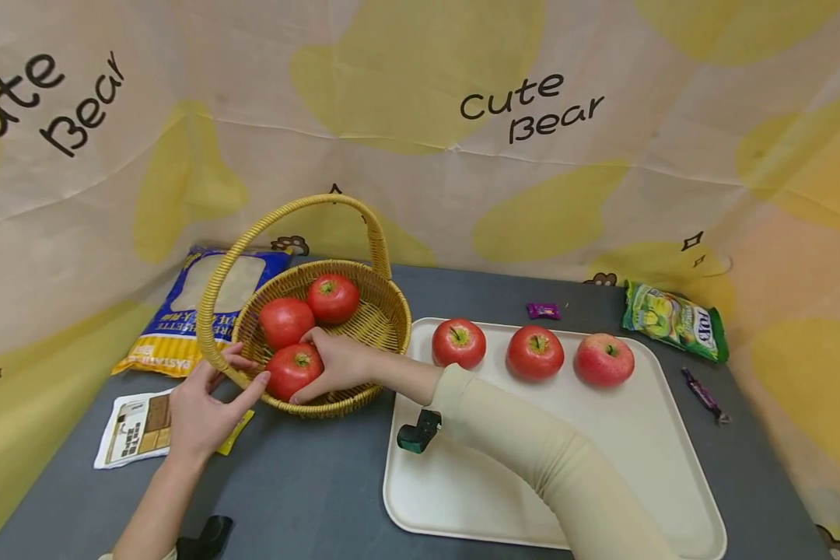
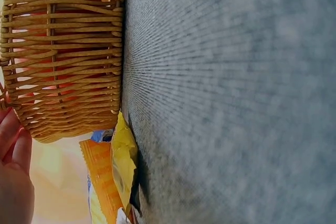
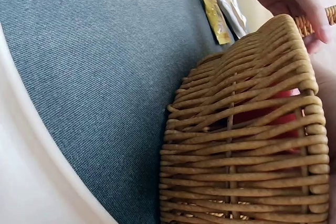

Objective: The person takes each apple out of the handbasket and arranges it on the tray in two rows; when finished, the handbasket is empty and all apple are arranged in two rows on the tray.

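Observation:
A wicker basket with a tall arched handle stands left of the middle in the head view. My left hand grips the foot of that handle at the near-left rim, as the right wrist view also shows. Inside the basket, my right hand holds a red apple, thumb and fingers on opposite sides. Two more red apples lie behind it. The woven wall hides most of the fruit in the left wrist view.
Three apples sit along the back of a white tray, under my right forearm's side. Bags of pasta and a white packet lie left; a green snack bag and wrapped candies lie behind and right.

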Demonstrator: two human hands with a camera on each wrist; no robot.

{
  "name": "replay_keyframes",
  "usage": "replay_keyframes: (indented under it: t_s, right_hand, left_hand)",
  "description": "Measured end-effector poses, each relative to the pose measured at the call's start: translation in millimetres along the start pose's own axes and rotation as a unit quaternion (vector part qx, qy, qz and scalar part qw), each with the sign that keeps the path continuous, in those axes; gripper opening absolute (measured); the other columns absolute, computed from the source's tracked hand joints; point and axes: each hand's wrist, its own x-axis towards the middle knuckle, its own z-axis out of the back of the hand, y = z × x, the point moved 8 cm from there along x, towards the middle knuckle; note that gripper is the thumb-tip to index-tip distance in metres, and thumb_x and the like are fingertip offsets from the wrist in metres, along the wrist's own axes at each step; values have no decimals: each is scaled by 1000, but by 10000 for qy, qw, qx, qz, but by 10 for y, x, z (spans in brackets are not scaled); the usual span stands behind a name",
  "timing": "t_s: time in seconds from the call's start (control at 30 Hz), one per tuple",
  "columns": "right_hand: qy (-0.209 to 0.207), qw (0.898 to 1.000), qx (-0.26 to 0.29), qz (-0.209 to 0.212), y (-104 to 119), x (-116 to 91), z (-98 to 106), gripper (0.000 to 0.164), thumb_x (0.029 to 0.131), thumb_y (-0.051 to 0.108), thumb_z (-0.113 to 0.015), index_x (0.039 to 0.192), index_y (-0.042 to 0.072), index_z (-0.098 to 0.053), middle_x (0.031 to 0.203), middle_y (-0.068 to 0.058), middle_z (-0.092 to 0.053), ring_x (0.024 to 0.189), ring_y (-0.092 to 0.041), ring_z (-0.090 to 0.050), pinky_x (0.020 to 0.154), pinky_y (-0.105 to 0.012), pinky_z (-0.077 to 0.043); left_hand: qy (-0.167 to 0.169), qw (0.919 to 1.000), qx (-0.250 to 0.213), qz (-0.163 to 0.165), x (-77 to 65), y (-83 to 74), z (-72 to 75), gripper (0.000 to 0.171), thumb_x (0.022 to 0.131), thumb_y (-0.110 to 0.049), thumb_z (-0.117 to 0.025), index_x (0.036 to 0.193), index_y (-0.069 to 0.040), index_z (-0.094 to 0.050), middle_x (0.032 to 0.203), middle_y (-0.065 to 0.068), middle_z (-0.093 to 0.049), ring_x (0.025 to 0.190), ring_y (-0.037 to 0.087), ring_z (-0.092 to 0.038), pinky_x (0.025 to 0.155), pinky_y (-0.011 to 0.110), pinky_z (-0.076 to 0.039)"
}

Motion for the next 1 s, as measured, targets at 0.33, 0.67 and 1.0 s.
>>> replay_keyframes:
  t_s: [0.33,0.67,1.0]
  right_hand:
    - [-571,9980,-231,156,-16,-158,135,78,71,43,-83,129,13,-40,115,1,-57,100,-7,-55,79,-18,-47]
    - [-2089,9759,216,585,-66,-662,465,84,70,42,-83,136,20,-36,128,4,-47,114,-7,-48,87,-25,-49]
    - [-3105,9437,1140,10,-462,-1409,617,86,69,36,-86,138,26,-35,131,7,-48,119,-10,-47,89,-37,-50]
  left_hand:
    - [-65,9999,4,-101,7,-10,-18,25,75,-14,-83,94,-6,-70,112,11,-68,107,-8,-50,82,4,-37]
    - [-231,9991,-4,-367,9,-15,-18,19,73,-11,-81,88,-6,-70,111,12,-68,105,-9,-49,82,4,-36]
    - [-303,9984,-62,-481,-2,-21,-29,16,74,-11,-79,87,-5,-70,112,13,-68,107,-8,-49,82,6,-35]
